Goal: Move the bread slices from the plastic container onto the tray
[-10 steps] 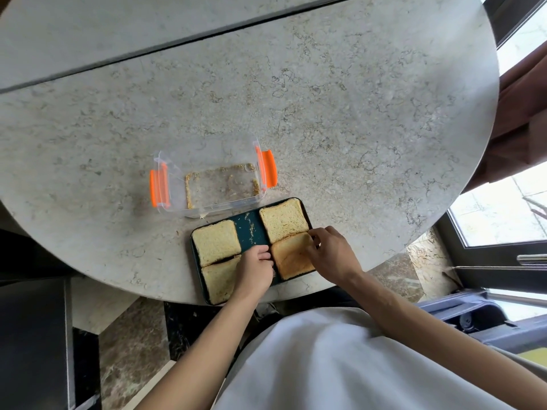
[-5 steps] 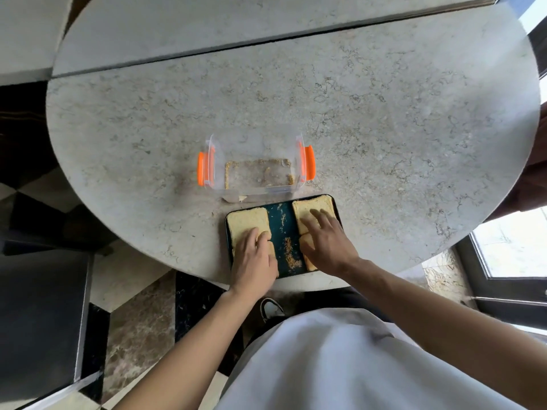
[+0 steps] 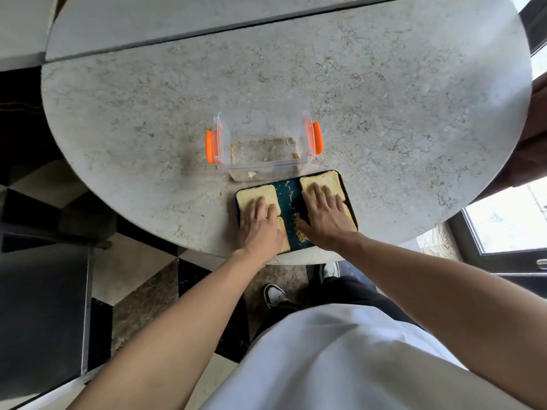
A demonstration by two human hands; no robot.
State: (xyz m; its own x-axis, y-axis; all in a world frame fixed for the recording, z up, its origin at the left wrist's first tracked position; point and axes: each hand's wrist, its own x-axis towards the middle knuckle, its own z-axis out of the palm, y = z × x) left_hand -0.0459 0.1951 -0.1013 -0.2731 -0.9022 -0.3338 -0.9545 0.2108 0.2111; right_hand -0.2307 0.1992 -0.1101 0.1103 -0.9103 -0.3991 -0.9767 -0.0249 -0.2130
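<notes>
A dark teal tray (image 3: 288, 199) lies at the near edge of the round table. Bread slices lie on it in two columns: the left column (image 3: 254, 194) and the right column (image 3: 324, 179). My left hand (image 3: 260, 226) rests flat, fingers apart, on the left slices. My right hand (image 3: 324, 216) lies flat on the right slices. The near slices are mostly hidden under my hands. Just behind the tray stands the clear plastic container (image 3: 263, 149) with orange clips, holding only crumbs. Crumbs are scattered along the tray's bare middle strip.
The round stone table (image 3: 384, 99) extends far beyond the container. Its near edge runs right under the tray. A window (image 3: 509, 217) is at the right, dark furniture (image 3: 41, 306) at the lower left, and my shoes (image 3: 275, 294) show on the tiled floor.
Both hands went from pinching the near slices' edges to lying flat on top of the bread. The camera view shifted, so the table appears further right.
</notes>
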